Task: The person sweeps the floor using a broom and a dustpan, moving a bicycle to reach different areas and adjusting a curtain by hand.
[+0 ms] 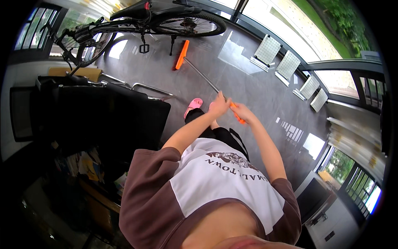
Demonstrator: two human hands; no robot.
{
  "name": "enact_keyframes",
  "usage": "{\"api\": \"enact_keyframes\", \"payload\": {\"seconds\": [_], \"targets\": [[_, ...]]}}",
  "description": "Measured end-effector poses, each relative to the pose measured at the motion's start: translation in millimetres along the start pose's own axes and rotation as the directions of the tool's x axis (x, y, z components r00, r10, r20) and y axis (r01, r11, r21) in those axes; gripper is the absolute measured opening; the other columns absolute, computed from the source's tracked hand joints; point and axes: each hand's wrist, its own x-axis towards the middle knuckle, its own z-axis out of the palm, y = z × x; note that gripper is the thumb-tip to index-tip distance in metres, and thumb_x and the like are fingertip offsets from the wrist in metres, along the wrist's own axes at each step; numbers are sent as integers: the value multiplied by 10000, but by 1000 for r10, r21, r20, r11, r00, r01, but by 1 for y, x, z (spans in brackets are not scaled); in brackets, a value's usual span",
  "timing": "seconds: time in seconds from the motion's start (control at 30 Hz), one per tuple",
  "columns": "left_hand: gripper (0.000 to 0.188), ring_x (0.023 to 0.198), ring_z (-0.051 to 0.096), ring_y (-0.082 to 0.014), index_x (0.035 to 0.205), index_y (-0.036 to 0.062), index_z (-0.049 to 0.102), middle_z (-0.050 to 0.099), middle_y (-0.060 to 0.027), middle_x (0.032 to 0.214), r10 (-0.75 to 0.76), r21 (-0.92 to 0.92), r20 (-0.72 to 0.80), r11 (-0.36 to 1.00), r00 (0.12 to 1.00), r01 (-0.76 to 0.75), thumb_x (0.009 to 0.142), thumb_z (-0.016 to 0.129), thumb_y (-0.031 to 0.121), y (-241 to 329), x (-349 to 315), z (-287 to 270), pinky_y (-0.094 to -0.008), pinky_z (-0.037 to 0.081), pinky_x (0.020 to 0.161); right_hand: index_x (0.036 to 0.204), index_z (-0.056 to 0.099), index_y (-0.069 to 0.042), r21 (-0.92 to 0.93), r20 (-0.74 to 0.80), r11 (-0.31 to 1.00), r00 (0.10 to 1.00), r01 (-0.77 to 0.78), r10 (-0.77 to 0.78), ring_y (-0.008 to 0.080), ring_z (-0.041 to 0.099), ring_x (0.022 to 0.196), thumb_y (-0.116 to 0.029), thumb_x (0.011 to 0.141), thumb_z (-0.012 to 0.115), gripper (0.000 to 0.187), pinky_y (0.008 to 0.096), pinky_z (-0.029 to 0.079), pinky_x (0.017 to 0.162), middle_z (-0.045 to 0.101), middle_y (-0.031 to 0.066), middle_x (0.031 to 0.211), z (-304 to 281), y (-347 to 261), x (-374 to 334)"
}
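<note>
Clasping a broom [203, 75], left grip [221, 104] and right grip [242, 113] seem curled snugly round

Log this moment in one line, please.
left grip: around grey pole | right grip: around orange handle | orange broom head: near bicycle | floor: grey, glossy

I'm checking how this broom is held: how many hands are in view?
2: the left hand on the grey pole of the broom, and the right hand on its orange handle. No other hand shows.

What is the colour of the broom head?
The broom head is bright orange; the head view shows it.
</note>
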Motion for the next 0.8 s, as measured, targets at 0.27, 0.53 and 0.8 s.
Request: {"api": "enact_keyframes", "payload": {"seconds": [0.27, 0.53, 0.8], "targets": [[284, 779, 510, -261, 950, 30, 415, 481, -130, 839, 300, 608, 354, 646, 886, -462, 692, 471, 134, -34, 50, -59, -325, 444, 597, 951, 469, -73, 163, -25, 983, 996, -86, 91, 102, 390, 376, -239, 760, 414, 259, 237, 310, 320, 460, 48, 576, 46, -35, 47], [184, 731, 515, -214, 790, 35, 484, 501, -96, 744, 562, 320, 705, 293, 433, -901, 678, 475, 181, -41, -28, 0, -311, 441, 550, 1176, 294, -112, 384, -150, 903, 952, -194, 268, 101, 370, 339, -156, 767, 321, 412, 234, 312, 311, 419, 38, 537, 81, 29, -73], [245, 714, 496, -194, 754, 86, 478, 494, -63, 714, 605, -127, 796, 146, -13, -981, 636, 533, 294, -25, -84, -31, -314, 419, 530, 1195, 276, -121, 499, -226, 832, 890, -243, 396, 96, 353, 326, -186, 769, 340, 436, 229, 300, 291, 375, 6, 494, 129, 18, -169]]}}
